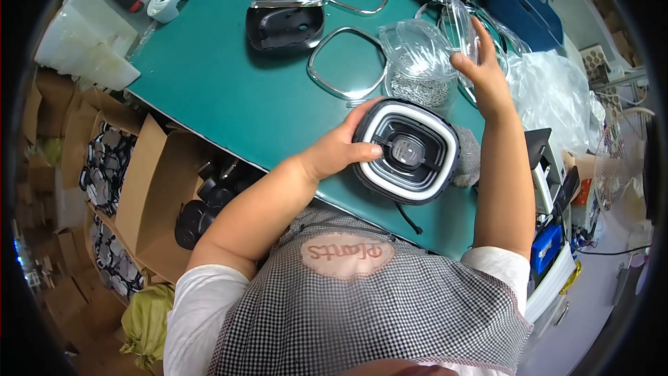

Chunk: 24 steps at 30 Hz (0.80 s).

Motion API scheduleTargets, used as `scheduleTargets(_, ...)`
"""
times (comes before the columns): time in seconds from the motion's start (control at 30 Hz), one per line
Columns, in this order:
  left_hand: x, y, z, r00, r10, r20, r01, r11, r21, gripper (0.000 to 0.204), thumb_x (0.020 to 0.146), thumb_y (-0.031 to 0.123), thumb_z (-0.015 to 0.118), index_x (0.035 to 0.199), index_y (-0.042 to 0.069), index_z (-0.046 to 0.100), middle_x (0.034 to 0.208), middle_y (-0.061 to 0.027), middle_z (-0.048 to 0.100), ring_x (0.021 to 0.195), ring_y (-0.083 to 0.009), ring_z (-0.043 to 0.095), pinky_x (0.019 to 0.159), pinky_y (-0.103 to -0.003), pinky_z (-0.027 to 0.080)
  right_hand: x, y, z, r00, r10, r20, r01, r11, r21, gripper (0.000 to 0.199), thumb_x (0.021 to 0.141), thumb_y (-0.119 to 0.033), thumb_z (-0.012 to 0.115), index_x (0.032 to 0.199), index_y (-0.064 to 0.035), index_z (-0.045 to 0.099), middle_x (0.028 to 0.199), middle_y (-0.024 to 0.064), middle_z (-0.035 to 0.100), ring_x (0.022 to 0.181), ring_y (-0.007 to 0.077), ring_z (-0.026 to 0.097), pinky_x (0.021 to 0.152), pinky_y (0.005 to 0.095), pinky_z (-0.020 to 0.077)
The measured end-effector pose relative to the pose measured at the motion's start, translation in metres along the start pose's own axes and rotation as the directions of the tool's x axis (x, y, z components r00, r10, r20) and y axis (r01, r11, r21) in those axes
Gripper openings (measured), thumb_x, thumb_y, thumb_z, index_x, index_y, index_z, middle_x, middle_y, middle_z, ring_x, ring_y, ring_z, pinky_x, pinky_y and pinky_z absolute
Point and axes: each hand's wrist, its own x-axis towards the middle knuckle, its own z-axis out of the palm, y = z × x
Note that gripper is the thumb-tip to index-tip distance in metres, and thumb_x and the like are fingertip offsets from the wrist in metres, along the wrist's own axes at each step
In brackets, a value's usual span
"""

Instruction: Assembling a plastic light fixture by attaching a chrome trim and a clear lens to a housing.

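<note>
We hold black lamp housing with white ring in left hand, above near edge of green tabletop. Right hand pinches clear lens cover at cover stack. Step, we judge: fitting cover. Next calls for aligning cover over ring.

One head-worn fisheye looks steeply down, close over the green worktable.
</note>
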Motion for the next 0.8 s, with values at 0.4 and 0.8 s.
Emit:
scheduleTargets(0.4,-0.005,-0.011,0.029,0.981,0.056,-0.187,-0.062,0.998,-0.027,0.087,0.081,0.015,0.069,0.152,0.001,0.021,0.141,-0.015,0.045,0.13,-0.0253,0.046,0.111,-0.038,0.036,-0.153,-0.02,-0.019,0.918,-0.334,0.214,0.393,0.69,-0.608,0.119,0.04,-0.056,0.092,0.145,-0.0186,0.048,0.152,0.0249,0.029,0.137,0.0448,0.033,0.104,0.0501,0.0414)
scheduleTargets(0.8,-0.011,-0.027,0.057,0.984,0.156,-0.089,-0.123,0.947,0.297,0.091,0.081,0.015,0.071,0.154,0.002,0.018,0.145,-0.0173,0.04,0.134,-0.0264,0.04,0.114,-0.04,0.03,-0.203,0.042,-0.032,0.999,-0.039,0.012,0.036,0.987,0.16,0.065,0.077,-0.036,0.083,0.128,-0.0007,0.06,0.153,0.0219,0.036,0.133,0.0305,0.046,0.108,0.0408,0.0384)
